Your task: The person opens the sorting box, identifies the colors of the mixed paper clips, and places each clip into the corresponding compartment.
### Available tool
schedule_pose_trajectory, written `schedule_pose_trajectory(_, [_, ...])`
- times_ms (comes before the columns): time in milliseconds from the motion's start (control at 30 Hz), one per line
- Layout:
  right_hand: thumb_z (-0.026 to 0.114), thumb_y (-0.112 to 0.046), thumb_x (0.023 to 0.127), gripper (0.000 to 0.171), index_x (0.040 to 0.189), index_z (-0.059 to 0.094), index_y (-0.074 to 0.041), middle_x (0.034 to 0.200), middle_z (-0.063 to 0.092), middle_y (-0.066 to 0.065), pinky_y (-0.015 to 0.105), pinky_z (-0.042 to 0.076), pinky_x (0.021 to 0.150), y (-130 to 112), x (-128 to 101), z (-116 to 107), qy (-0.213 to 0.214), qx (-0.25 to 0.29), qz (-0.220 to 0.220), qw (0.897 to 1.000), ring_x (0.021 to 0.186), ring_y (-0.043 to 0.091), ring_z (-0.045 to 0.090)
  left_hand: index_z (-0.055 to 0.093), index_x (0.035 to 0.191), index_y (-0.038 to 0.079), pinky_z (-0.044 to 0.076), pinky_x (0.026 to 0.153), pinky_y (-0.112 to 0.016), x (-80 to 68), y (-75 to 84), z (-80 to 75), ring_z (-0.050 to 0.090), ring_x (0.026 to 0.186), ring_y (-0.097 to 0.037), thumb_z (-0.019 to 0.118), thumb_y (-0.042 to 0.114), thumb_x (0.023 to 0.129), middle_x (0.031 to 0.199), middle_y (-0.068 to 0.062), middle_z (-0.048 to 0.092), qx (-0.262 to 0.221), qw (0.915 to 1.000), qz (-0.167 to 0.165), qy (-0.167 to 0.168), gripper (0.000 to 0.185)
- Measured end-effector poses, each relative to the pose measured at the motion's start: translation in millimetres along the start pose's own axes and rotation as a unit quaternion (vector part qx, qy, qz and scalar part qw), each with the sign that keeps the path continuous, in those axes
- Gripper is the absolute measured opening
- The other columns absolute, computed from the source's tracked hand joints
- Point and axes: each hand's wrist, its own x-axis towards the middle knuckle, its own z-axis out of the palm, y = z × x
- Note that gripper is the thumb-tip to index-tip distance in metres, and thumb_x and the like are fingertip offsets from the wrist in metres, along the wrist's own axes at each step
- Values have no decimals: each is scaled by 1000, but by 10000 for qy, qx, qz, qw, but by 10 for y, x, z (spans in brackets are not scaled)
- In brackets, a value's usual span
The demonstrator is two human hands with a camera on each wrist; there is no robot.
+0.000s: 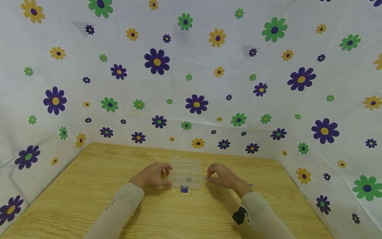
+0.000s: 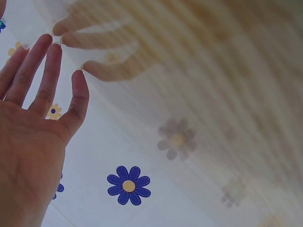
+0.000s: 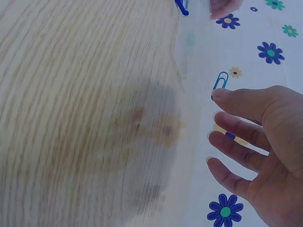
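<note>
A clear plastic compartment box (image 1: 185,172) lies at the middle of the wooden table (image 1: 89,192). My left hand (image 1: 153,176) is at its left end, and its straight fingertips (image 2: 51,47) touch the clear wall (image 2: 156,61), which mirrors them. My right hand (image 1: 222,176) hovers just right of the box and pinches a small blue paper clip (image 3: 220,80) at its fingertips (image 3: 218,93), the other fingers loosely curled. A blue binder clip (image 1: 184,189) sits on the table against the box's front edge; it also shows in the right wrist view (image 3: 182,6).
Flower-printed white sheets (image 1: 191,83) wall the table at the back and both sides. A small thin item (image 1: 250,185) lies on the table right of my right hand. A black device (image 1: 239,215) is strapped at my right wrist.
</note>
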Motion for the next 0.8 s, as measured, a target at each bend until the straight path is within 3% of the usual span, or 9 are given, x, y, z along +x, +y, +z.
schedule_pose_trajectory(133, [73, -9, 94, 11, 83, 71, -13, 103, 70, 5, 41, 56, 88, -49, 44, 31, -15, -32, -34, 10000, 97, 25, 67, 67, 129, 8, 52, 94, -45, -3, 3, 6, 63, 102, -20, 83, 51, 80, 114, -4, 72, -13, 10000, -20, 5, 66])
schedule_pose_trajectory(400, [74, -8, 93, 10, 84, 73, -12, 109, 72, 9, 52, 51, 101, -160, 128, 80, -131, -51, -26, 9999, 108, 30, 65, 67, 128, 7, 53, 93, -45, -1, -1, 5, 63, 101, -20, 82, 52, 80, 115, -5, 72, 52, 10000, 26, 10, 67])
schedule_pose_trajectory(800, [74, -8, 93, 8, 85, 75, -10, 108, 72, 9, 51, 52, 100, -165, 185, 193, -81, -59, -131, 9999, 105, 29, 65, 67, 128, 8, 53, 93, -45, 1, -17, 14, 62, 100, -19, 82, 52, 81, 112, -4, 72, 13, 10000, 33, -8, 66])
